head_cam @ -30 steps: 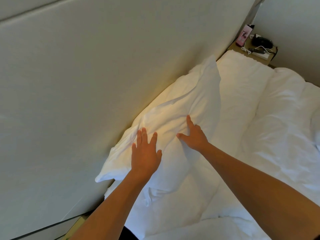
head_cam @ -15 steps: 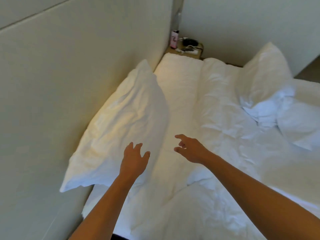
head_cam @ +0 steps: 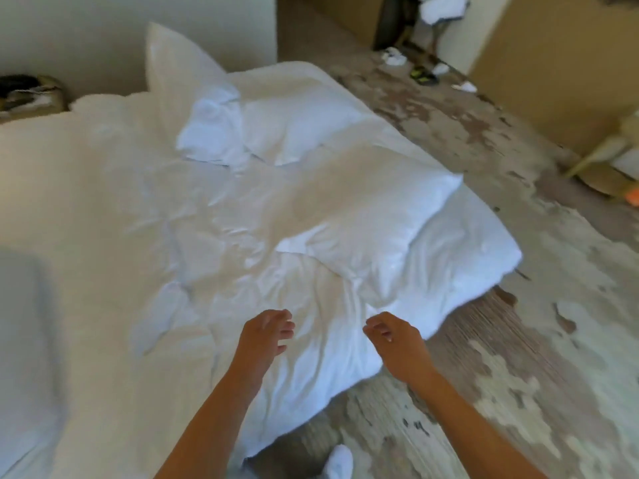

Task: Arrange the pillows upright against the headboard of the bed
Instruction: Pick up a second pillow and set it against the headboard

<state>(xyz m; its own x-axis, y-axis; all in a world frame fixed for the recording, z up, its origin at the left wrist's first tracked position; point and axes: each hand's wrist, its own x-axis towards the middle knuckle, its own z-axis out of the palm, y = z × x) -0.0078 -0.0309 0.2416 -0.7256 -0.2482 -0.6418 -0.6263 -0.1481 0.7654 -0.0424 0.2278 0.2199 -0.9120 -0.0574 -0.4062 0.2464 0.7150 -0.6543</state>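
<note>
Three pillows on the bed (head_cam: 103, 219), all lying loose on rumpled white duvet, none upright against a headboard. Near pillow (head_cam: 373, 216): lies flat near the bed's rt edge, long axis diagonal, one corner pointing to upper rt toward the floor (head_cam: 518, 140), opposite end toward the hands. Middle pillow (head_cam: 297, 126): flat, just beyond the near one, long axis roughly same diagonal. Far pillow (head_cam: 173, 67): tilted up on end, a corner pointing up along the pale wall (head_cam: 103, 29); its lower part crumpled, touching the middle pillow.

Left hand (head_cam: 264, 335) hovers over the duvet near bed's foot edge, fingers loosely curled, grip holds nothing. Right hand (head_cam: 397, 337) beside it, over the bed edge, fingers likewise loosely curled, nothing in grip. Both hands apart from every pillow; near pillow is closest.

Frame motion-blurred. Floor patterned, worn-looking. White sock (head_cam: 340, 461) at bottom edge. Small items (head_cam: 422, 72) scattered on floor far off, too blurred to ID.
</note>
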